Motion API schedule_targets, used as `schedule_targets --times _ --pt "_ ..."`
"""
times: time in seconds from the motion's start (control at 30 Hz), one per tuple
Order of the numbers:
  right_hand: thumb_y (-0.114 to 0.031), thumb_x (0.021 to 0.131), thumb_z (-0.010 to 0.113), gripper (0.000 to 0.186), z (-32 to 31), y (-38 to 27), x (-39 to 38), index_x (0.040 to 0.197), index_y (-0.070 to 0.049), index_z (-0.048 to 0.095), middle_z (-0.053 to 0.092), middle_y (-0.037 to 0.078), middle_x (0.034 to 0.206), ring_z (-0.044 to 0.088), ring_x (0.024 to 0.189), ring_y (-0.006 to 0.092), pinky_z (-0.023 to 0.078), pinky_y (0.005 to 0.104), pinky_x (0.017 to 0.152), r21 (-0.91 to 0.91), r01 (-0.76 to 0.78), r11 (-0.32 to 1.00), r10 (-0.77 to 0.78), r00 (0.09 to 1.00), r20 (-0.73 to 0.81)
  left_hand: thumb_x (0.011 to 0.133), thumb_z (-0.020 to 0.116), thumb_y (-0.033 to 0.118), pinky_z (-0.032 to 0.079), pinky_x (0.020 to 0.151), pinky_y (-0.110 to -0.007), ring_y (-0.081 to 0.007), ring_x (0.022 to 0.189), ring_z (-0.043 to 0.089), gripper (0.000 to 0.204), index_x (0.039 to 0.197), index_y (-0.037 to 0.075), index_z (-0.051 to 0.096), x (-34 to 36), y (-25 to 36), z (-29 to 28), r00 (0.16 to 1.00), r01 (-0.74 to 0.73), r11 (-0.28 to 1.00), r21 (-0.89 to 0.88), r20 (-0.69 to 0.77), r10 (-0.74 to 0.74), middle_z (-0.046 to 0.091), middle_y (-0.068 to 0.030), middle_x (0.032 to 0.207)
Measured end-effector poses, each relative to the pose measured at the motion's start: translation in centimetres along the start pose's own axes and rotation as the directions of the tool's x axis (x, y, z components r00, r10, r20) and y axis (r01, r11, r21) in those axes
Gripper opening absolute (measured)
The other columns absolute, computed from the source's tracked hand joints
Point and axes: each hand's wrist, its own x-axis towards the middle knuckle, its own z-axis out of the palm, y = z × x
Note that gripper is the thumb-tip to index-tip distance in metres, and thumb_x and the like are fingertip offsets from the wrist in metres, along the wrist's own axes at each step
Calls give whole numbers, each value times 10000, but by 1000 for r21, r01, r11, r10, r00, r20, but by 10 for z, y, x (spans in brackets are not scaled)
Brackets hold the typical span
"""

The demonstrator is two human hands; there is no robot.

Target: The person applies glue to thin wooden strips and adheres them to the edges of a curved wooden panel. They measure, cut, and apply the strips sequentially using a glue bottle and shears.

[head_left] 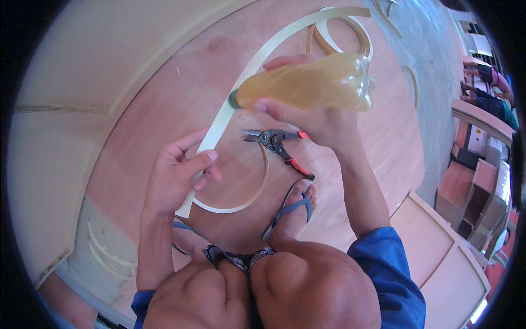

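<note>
My left hand pinches a long, thin white strip near its lower end, thumb on top and fingers beneath. The strip curves up and away to the far right. In my right hand is a clear plastic bottle of yellowish liquid, lying almost level. Its green cap end touches or hovers just over the strip's face; which of the two I cannot tell. Below the bottle, tin snips with black and red handles lie on the pinkish board, blades parted.
A coil of edging strip rests at the board's far edge, and a narrow curved strip lies by my feet. A pale panel stands on the left. Wooden cabinets and two people are at the far right.
</note>
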Motion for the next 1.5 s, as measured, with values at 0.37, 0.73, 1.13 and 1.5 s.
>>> schedule_targets --times 0.37,0.73,1.13,1.5 --pt "-254 749 1011 489 7 -18 -7 1138 -66 783 778 82 1101 770 961 236 607 311 810 150 -79 985 82 997 -11 1027 679 16 412 505 -233 -120 703 687 437 1447 -89 621 7 5 1 999 -25 999 -28 36 26 723 -82 969" --pt "-185 831 958 448 -8 -7 12 1206 -48 755 792 72 1092 766 997 188 616 318 878 -263 426 866 -433 901 33 1015 687 -7 410 492 -234 -125 704 691 435 1438 -85 627 3 6 1 999 -44 999 -17 25 45 718 -83 966" --pt "-259 861 949 417 -18 8 41 1148 -31 748 792 64 1089 765 999 167 622 326 868 -112 152 982 -157 987 -38 1017 692 -8 402 491 -227 -128 701 691 452 1455 -87 610 -2 4 -1 999 -43 999 -16 -26 43 694 -85 1018" --pt "-321 814 978 476 -10 -3 37 1148 -48 775 802 56 1102 765 1029 180 613 334 901 -98 134 986 -139 989 -47 1015 692 -2 403 488 -226 -132 717 699 454 1454 -86 612 -4 6 1 999 -46 999 3 -5 46 698 -90 1045"
